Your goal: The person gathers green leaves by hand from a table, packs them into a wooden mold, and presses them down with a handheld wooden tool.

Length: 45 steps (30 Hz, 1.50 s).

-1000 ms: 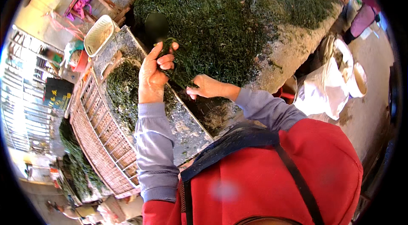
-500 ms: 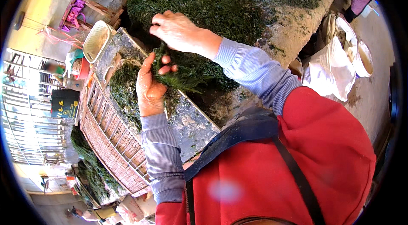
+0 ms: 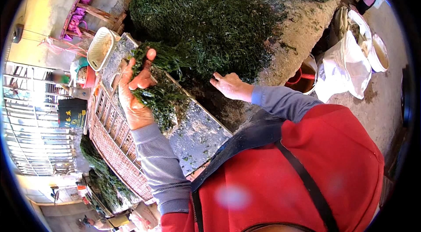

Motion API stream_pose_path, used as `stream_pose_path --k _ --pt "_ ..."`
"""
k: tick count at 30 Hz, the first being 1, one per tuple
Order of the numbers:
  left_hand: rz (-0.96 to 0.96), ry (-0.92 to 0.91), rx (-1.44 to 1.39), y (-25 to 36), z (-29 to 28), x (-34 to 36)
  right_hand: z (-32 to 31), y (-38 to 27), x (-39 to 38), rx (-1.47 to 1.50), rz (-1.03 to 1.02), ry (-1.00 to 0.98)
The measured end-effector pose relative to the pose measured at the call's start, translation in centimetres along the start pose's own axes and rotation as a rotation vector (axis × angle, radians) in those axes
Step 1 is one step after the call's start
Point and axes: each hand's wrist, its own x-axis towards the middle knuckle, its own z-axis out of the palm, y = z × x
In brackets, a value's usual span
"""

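Note:
My left hand is over the narrow grey board, its fingers curled around a clump of dark green seaweed. Loose strands spill past the fingers toward the large seaweed heap. Beneath the wrist, more seaweed lies on the board among pale bits. My right hand is apart from the left, by the heap's near edge. Its fingers are loosely bent, slightly apart, and no strand shows between them.
A white plastic basket sits at the board's far end. Left of the board leans a woven bamboo rack. To the right are a bucket with a red scoop, a white sack and a white bucket. Behind the basket is a wooden stool.
My hands have parted. The right let go of the clump and moved right and toward me; the left carried the seaweed left, over the board.

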Motion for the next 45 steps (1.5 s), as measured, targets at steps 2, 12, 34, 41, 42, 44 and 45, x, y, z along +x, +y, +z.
stream_pose_path --k 2,12,34,41,42,44,45 --pt "-0.058 0.057 -0.134 -0.5 0.7 -0.3 -4.3 -1.1 1.1 0.052 -0.065 -0.223" --pt "-0.122 0.128 -0.049 -0.9 1.9 -0.4 -5.2 -2.9 2.6 -0.064 -0.148 -0.011" --pt "-0.248 0.135 0.175 -9.2 -2.6 -3.5 -10.1 -5.1 0.8 2.663 -0.357 -0.226" --pt "-0.451 -0.039 0.326 -5.6 -12.7 -10.5 -5.7 -8.2 3.8 2.597 0.477 0.379" --pt "-0.424 -0.053 0.355 -4.2 -14.0 -11.9 -6.0 -10.1 4.9 2.561 0.483 0.431" --pt "-0.387 0.067 0.458 -0.6 -16.4 -15.2 -6.1 -14.3 8.0 2.494 0.568 0.611" --pt "-0.365 0.057 0.47 0.9 -18.8 -16.6 -5.5 -15.9 9.4 2.465 0.513 0.648"
